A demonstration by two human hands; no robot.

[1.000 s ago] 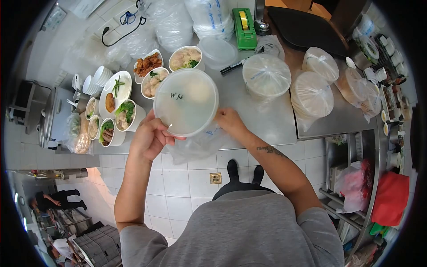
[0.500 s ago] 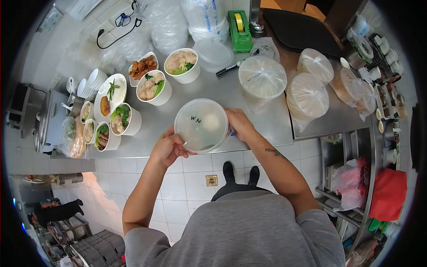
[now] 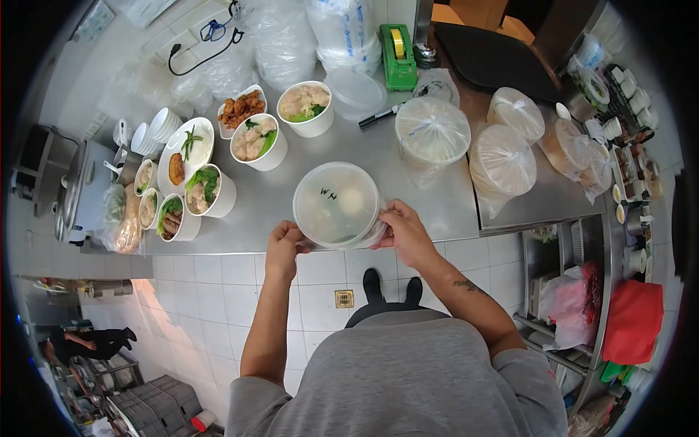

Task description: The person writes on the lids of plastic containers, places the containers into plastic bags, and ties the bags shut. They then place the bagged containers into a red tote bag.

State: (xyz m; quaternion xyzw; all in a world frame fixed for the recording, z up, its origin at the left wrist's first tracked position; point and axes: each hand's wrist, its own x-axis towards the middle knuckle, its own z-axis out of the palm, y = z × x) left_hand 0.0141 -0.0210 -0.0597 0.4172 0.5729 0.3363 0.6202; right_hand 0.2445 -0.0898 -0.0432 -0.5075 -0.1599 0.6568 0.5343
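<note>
A round clear plastic tub (image 3: 336,207) with a translucent lid, handwritten in black, sits at the front edge of the steel counter. Something pale and round shows through the lid. Thin clear plastic bag (image 3: 376,231) film shows around the tub's lower right side. My right hand (image 3: 408,233) pinches this film beside the tub. At the tub's lower left, my left hand (image 3: 284,250) is closed, its fingertips pinching what looks like the bag's other side.
White bowls of dumplings and greens (image 3: 260,143), fried pieces (image 3: 242,109) and an oval plate (image 3: 209,156) stand left. Bagged tubs (image 3: 433,135) stand right. Behind are a marker (image 3: 380,115), lids (image 3: 355,93), a green tape dispenser (image 3: 398,58) and a black tray (image 3: 495,62).
Both hands have moved from the tub's sides down toward its near edge and now pinch the bag film. My left hand has let go of the lid's rim. The view has shifted slightly.
</note>
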